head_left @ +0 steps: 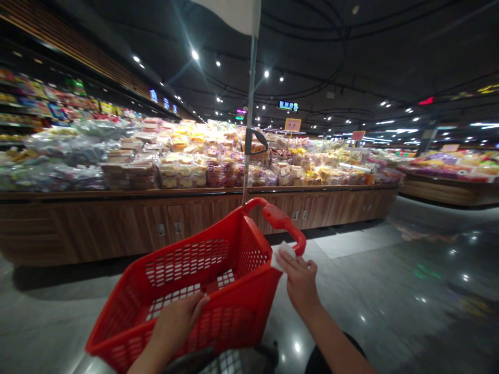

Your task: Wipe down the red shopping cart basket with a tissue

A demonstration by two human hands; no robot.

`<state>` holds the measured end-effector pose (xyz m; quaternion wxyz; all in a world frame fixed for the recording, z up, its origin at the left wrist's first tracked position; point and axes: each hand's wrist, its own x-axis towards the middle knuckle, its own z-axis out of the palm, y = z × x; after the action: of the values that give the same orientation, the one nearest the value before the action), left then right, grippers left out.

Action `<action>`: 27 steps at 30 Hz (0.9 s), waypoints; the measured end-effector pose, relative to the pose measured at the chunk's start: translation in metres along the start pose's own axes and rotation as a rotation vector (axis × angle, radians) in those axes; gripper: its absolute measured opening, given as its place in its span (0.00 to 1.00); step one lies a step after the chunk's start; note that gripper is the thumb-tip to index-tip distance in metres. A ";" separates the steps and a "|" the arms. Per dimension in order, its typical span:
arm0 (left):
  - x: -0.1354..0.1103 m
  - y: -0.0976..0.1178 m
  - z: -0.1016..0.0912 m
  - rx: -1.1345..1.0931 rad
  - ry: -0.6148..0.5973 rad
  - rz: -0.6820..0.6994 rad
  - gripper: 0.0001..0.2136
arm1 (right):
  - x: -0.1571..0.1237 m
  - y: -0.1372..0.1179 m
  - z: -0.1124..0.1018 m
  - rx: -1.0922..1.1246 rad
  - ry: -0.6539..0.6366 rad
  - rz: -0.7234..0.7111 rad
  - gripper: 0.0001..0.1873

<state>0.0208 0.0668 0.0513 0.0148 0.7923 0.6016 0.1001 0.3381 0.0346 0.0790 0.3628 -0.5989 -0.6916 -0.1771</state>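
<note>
1. The left hand (175,324) holds the near rim of a red plastic shopping basket (202,231), in a closed grip with the fingers curled over the edge and reaching into the basket.
2. The right hand (300,283) pinches a white tissue (283,255) in a narrow grip between thumb and fingers. The tissue overlaps the basket's far right corner in view, beside a red carrying handle (278,218).
3. The basket sits directly in front of the person, at waist level or lower. Its long axis points forward and slightly right, toward the display ahead, and its far end is angled up in view.
4. A thin metal pole (249,119) rises almost upright from the basket's far end, leaning slightly, with a white flag (230,13) at its top.
5. Beyond the basket, well apart from both hands, a long wooden-fronted worktop (117,228) carries heaps of wrapped baked goods (218,163). A yellow price sign (292,124) stands above them.
6. Polished grey floor tiles (370,311) lie below and to the right.
</note>
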 end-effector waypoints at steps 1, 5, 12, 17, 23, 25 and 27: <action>0.000 -0.001 0.000 -0.007 -0.005 0.000 0.21 | 0.004 0.005 -0.004 -0.013 0.017 0.033 0.32; -0.001 -0.004 -0.002 -0.010 -0.022 -0.015 0.22 | 0.006 0.009 -0.008 -0.041 0.063 0.092 0.32; -0.002 -0.012 -0.007 -0.116 -0.025 0.007 0.20 | -0.001 0.006 -0.005 0.055 0.057 -0.106 0.33; -0.003 -0.022 -0.005 -0.127 0.019 0.029 0.19 | 0.018 0.033 -0.018 0.015 0.146 0.010 0.31; -0.003 -0.023 -0.009 -0.050 0.010 0.003 0.21 | 0.014 0.036 -0.015 0.070 0.180 -0.026 0.29; 0.000 -0.011 -0.018 0.008 -0.001 -0.052 0.22 | 0.011 0.037 -0.013 0.090 0.160 -0.055 0.29; 0.006 0.010 -0.027 0.035 0.028 -0.061 0.23 | 0.009 0.039 -0.011 0.103 0.147 -0.082 0.28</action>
<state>0.0277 0.0675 0.0800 -0.0044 0.7721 0.6275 0.1001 0.3786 0.0420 0.0855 0.4353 -0.5360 -0.6953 -0.1994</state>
